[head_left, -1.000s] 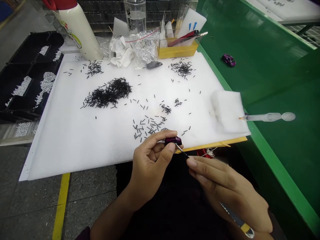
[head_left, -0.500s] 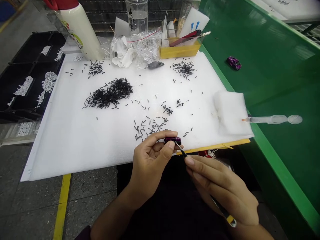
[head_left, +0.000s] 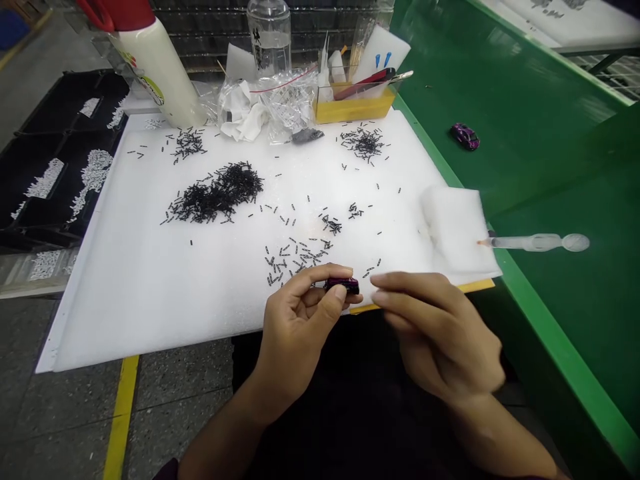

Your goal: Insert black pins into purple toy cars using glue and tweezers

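Note:
My left hand [head_left: 300, 327] is closed around a small dark purple toy car [head_left: 344, 285], pinched between thumb and fingers above the front edge of the white foam sheet [head_left: 150, 300]. Just to its right, apart from the car, my right hand [head_left: 440, 327] has its fingers drawn together, slightly smeared by motion. No tool shows at its fingertips, and whatever it holds is hidden. Small black strips [head_left: 295, 260] lie scattered on the foam beyond my left hand. A larger heap of black strips [head_left: 215, 193] sits farther left.
A dropper [head_left: 535, 243] rests with its tip on a white foam block [head_left: 455, 223]. Another purple car [head_left: 465, 136] stands on the green surface [head_left: 540, 160]. Along the back are a cream bottle [head_left: 160, 73], crumpled plastic and a yellow tool box [head_left: 355, 107]. Black trays [head_left: 30, 147] lie left.
The slim black tweezers-like tool that my right hand held at the car no longer shows. My right hand has drawn back slightly from the car and turned. My left hand keeps the car.

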`<state>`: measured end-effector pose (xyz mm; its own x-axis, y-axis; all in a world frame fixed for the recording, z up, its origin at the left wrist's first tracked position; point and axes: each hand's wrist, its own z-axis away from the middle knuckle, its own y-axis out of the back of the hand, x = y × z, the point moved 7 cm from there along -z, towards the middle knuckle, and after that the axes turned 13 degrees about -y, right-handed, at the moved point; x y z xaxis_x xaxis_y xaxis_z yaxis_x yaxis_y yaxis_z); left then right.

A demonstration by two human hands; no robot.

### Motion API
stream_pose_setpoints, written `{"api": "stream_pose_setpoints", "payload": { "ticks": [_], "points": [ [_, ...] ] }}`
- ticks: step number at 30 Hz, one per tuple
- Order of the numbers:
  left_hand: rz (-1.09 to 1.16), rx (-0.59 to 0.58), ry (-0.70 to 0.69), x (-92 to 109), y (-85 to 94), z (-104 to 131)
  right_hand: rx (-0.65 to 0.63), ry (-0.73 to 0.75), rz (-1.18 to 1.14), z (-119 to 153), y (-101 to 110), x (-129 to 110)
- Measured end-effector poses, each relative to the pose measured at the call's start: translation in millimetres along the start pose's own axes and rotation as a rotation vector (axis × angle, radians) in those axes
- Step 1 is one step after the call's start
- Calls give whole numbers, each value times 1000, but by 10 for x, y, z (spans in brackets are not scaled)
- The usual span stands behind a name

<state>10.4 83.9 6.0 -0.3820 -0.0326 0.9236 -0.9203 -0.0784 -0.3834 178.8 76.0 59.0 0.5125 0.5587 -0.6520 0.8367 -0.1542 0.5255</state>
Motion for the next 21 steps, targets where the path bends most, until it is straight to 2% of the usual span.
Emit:
{"api": "stream_pose_setpoints", "payload": {
  "ticks": [3,8,15,21],
  "points": [
    [-8,-26,-22,23,-17,-21,10,136,24,-112,-121,-90],
    [-56,-53,-6,12,-12,-31,12,215,100,-84,-173,-46],
    [-184,-104,-36,-24,-27,-104,52,148,-3,-251,-116,46],
    [-206,-204,-62,158,-98,-167,21,24,-47,-340,7,25]
  ]
}}
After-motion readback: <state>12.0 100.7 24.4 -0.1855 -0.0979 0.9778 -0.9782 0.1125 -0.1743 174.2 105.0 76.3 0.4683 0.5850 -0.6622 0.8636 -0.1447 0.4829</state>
